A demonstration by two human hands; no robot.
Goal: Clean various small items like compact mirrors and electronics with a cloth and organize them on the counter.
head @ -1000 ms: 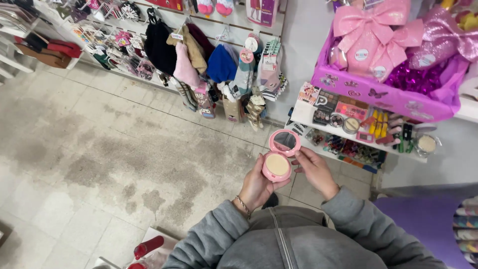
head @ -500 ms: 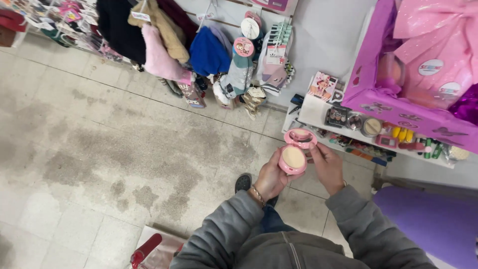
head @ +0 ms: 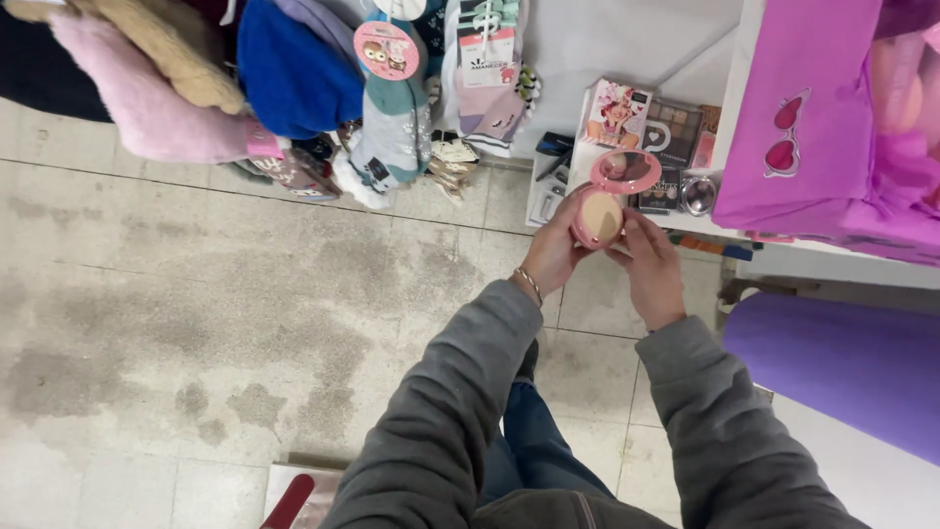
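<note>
— Grey tiles cover the floor (head: 176, 323), with dark stains on them. What is the biggest thing on the right side?

— A purple surface (head: 832, 372) low on the right, and above it a big pink box (head: 813, 157) on a white shelf (head: 842, 269). On the top left hang fluffy clothes, pink (head: 147, 108) and blue (head: 294, 73), and next to them some socks (head: 397, 108) on cards.

— And the person?

— I see grey sleeves (head: 441, 421) and blue jeans (head: 534, 441) from above. Both hands are up in front of the shelf, close to each other.

— What do they hold?

— A round pink compact (head: 602, 206), open. The lid with the mirror stands up, and the beige powder faces the camera. The compact is between the two hands, just before the shelf edge, where small make-up boxes (head: 646, 127) lie.

— How are the fingers?

— The left hand (head: 555, 253) has its fingers closed around the bottom part of the compact from the left side. The right hand (head: 651, 269) touches its right edge with the fingertips (head: 627, 223), fingers together and a little bent. There is a thin bracelet (head: 530, 285) on the left wrist.
</note>
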